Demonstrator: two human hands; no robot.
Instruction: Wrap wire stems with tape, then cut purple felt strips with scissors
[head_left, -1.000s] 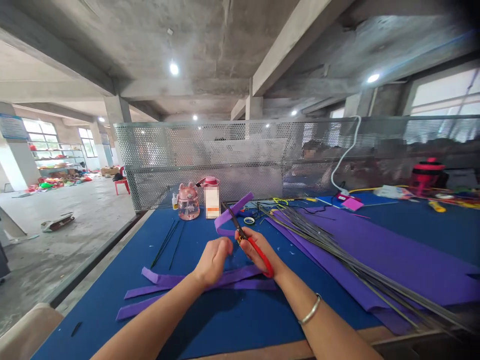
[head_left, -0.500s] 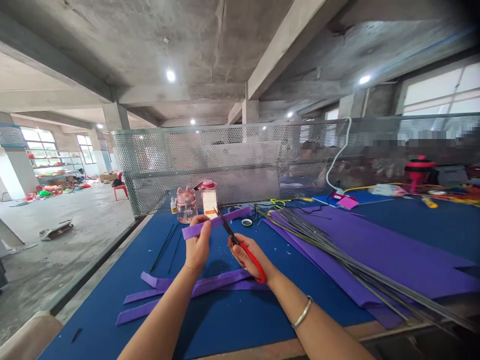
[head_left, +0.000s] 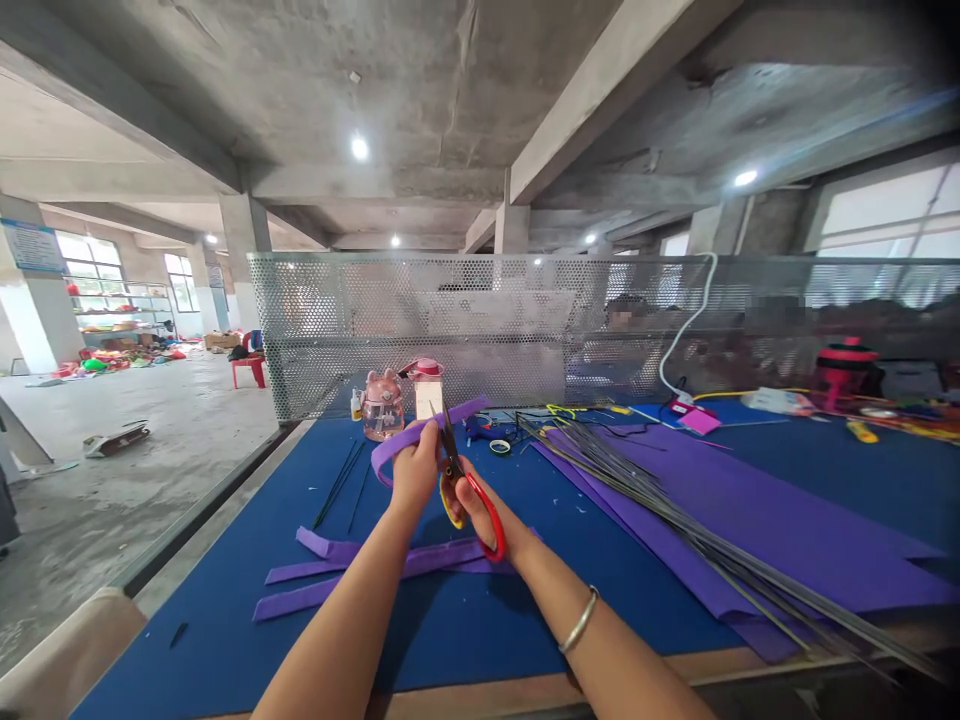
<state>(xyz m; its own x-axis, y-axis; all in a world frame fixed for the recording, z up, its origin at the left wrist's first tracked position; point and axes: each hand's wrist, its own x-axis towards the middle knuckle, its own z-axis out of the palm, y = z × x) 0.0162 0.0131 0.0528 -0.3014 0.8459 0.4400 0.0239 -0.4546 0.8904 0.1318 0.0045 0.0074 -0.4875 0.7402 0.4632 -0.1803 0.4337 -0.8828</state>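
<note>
My left hand (head_left: 417,468) pinches a purple strip (head_left: 405,438), whose left end curls down beside the fingers while its other end reaches to the upper right. In my right hand (head_left: 480,505) are scissors (head_left: 491,520) with red and yellow handles. Their dark blades are slightly parted and point up, at the strip just right of my left fingers. Several more purple strips (head_left: 300,603) lie on the blue table (head_left: 480,640) beneath my forearms. Thin dark stems (head_left: 339,483) rest to the left of my left hand.
Large purple sheets (head_left: 735,510) and a bundle of long grey wires (head_left: 675,510) cover the right side. Behind my hands stand a pink bottle (head_left: 383,405), a white box (head_left: 428,396) and a tape roll (head_left: 499,447). A perforated metal screen (head_left: 412,320) borders the table's back.
The strip's left end, flat before, now bends into a loop. The scissors have opened a little and turned more upright, close to my left fingers. The whole view has shifted slightly.
</note>
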